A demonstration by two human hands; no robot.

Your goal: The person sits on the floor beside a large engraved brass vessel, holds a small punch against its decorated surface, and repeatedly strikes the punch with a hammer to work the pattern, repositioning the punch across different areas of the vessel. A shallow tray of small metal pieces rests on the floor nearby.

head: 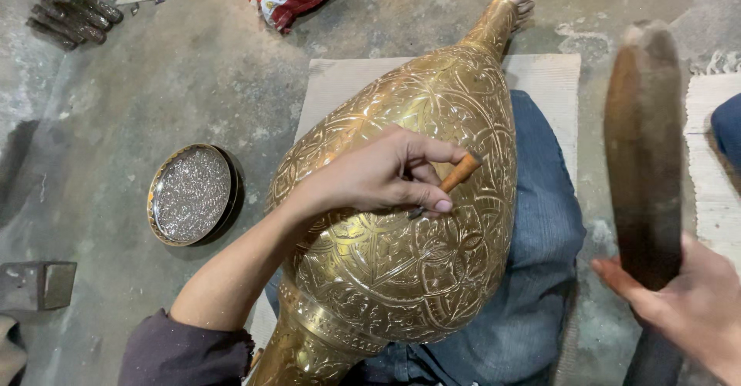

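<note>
Head view: one big brass vessel (pixel 401 224), engraved all over with floral patterns, lies across the person's jeans-clad leg (pixel 540 224); long axis runs lower left to upper right, narrow neck toward bare foot (pixel 523 1); left hand (pixel 378 176) pinches one small chisel (pixel 455 177) against it; right hand (pixel 695 301) grips one dark wooden mallet (pixel 642 154), raised upright; one round tray (pixel 191 194) on floor at left.

Soft, even daylight is falling over the scene, casting only faint shadows on the grey concrete floor (pixel 154 85). Bright glints are running along the engraved golden brass vessel (pixel 409 224). The dark wooden mallet (pixel 644 154) is smearing with motion blur, while the centre is staying sharp.
</note>
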